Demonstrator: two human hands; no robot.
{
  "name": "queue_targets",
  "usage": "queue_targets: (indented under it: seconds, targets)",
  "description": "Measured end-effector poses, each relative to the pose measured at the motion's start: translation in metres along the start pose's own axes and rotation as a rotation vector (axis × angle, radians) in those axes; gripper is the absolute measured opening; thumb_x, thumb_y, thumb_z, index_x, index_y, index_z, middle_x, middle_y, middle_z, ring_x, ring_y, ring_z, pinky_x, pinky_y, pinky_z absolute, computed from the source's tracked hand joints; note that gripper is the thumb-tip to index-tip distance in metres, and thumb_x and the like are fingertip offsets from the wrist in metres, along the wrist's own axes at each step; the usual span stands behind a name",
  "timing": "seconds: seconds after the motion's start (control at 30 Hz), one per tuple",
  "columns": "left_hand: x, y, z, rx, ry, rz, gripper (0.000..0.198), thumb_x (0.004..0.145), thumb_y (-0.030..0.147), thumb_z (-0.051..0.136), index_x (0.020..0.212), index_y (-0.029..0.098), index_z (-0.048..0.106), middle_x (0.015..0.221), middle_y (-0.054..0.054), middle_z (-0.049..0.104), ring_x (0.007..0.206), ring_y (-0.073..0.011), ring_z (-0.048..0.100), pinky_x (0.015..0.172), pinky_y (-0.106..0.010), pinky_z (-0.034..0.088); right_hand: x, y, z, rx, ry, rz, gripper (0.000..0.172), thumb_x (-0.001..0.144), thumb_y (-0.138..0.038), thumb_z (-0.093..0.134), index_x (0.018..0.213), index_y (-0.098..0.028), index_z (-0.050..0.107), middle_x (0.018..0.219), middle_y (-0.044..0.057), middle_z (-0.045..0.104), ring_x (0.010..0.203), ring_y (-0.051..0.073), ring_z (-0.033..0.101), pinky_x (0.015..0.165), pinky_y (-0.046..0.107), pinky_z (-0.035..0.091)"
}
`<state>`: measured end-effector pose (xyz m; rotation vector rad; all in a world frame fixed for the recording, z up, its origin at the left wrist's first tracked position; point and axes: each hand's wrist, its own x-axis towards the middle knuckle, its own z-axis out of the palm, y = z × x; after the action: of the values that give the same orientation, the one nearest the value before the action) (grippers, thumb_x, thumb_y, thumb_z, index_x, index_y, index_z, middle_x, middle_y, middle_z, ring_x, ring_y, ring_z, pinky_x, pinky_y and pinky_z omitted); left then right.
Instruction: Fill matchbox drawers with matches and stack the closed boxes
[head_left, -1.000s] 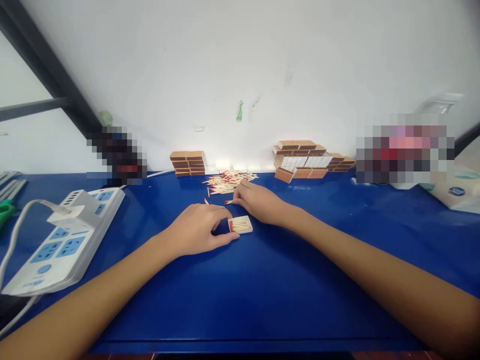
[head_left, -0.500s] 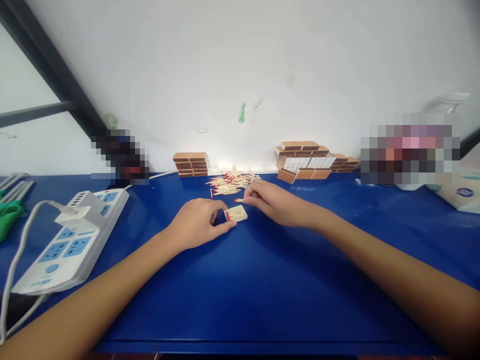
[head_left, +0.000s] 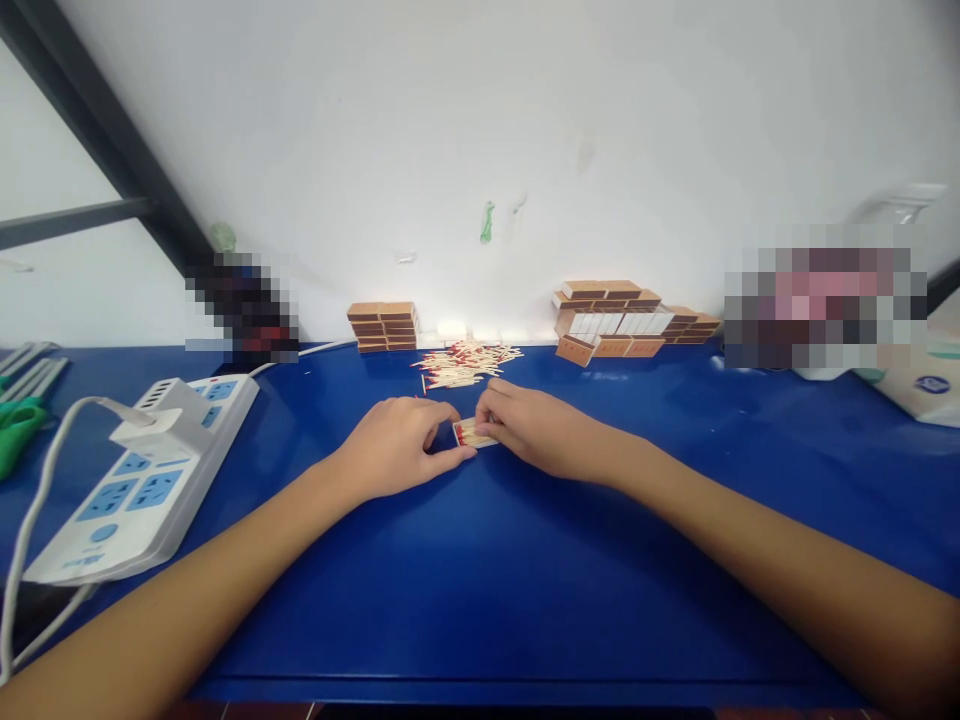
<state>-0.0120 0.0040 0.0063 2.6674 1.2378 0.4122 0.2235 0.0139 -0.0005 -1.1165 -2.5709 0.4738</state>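
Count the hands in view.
2: the left hand, its thumb and index finger at the left end of the match tray, and the right hand, its fingertips over the tray's right end. Neither hand is hidden.

The left forearm [head_left: 240, 565] and right forearm [head_left: 735, 530] were bare and converged from the lower corners. The left hand [head_left: 401, 445] was back upward, its thumb [head_left: 452, 458] extended and index finger [head_left: 445, 411] arched, with a gap between. The right hand [head_left: 540, 430] pointed inward, fingers bent, fingertips drawn close together. Both wrists appeared nearly straight. The hands sat near each other, apart.
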Motion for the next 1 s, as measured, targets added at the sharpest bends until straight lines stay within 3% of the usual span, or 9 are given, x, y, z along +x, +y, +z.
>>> queue_targets:
  seconds: [0.23, 0.33, 0.47, 0.67, 0.87, 1.0]
  targets:
    - [-0.005, 0.015, -0.005, -0.171, -0.122, 0.086, 0.029, 0.086, 0.047, 0.075, 0.098, 0.021, 0.075, 0.063, 0.004, 0.061, 0.055, -0.0115, 0.055, 0.059, -0.028, 0.039, 0.025, 0.003, 0.002, 0.172, 0.23, 0.044, 0.011, 0.097, -0.026, 0.066, 0.09, -0.018, 0.067, 0.079, -0.001, 0.061, 0.07, 0.013, 0.052, 0.067, 0.027, 0.038]
    - [-0.009, 0.025, -0.002, -0.188, -0.144, 0.136, 0.03, 0.084, 0.048, 0.076, 0.096, 0.021, 0.076, 0.063, 0.003, 0.061, 0.055, -0.0121, 0.054, 0.054, -0.028, 0.036, 0.041, 0.0, 0.013, 0.133, 0.192, 0.046, 0.013, 0.091, -0.029, 0.075, 0.093, -0.017, 0.07, 0.086, 0.001, 0.064, 0.075, 0.014, 0.054, 0.069, 0.027, 0.038]
    - [-0.01, 0.027, -0.001, -0.152, -0.151, 0.145, 0.029, 0.086, 0.049, 0.073, 0.095, 0.021, 0.076, 0.062, 0.003, 0.06, 0.053, -0.0124, 0.053, 0.052, -0.028, 0.034, 0.048, -0.004, 0.023, 0.051, 0.132, 0.048, 0.01, 0.097, -0.023, 0.067, 0.089, -0.017, 0.067, 0.093, 0.004, 0.065, 0.082, 0.015, 0.056, 0.073, 0.027, 0.039]
    - [-0.005, 0.011, -0.008, 0.004, -0.102, 0.075, 0.032, 0.09, 0.051, 0.068, 0.096, 0.02, 0.074, 0.067, 0.0, 0.064, 0.06, -0.0161, 0.058, 0.059, -0.03, 0.037, 0.025, -0.001, -0.002, 0.055, 0.152, 0.17, 0.015, 0.1, -0.026, 0.061, 0.088, -0.018, 0.064, 0.088, 0.004, 0.064, 0.077, 0.016, 0.055, 0.07, 0.029, 0.039]
    - [-0.003, -0.001, -0.011, 0.059, -0.049, -0.001, 0.036, 0.09, 0.056, 0.068, 0.096, 0.021, 0.074, 0.066, 0.0, 0.065, 0.057, -0.0157, 0.056, 0.055, -0.029, 0.032, 0.001, -0.016, -0.015, 0.141, 0.006, 0.068, 0.018, 0.1, -0.032, 0.058, 0.087, -0.02, 0.064, 0.084, 0.003, 0.064, 0.074, 0.016, 0.054, 0.067, 0.029, 0.04]
    - [-0.001, -0.008, -0.02, 0.024, -0.055, -0.007, 0.036, 0.089, 0.055, 0.068, 0.088, 0.02, 0.073, 0.062, 0.001, 0.063, 0.056, -0.0144, 0.054, 0.055, -0.028, 0.031, 0.012, -0.018, -0.013, 0.12, 0.076, 0.068, 0.019, 0.099, -0.031, 0.06, 0.085, -0.02, 0.065, 0.081, 0.002, 0.064, 0.07, 0.014, 0.054, 0.065, 0.028, 0.038]
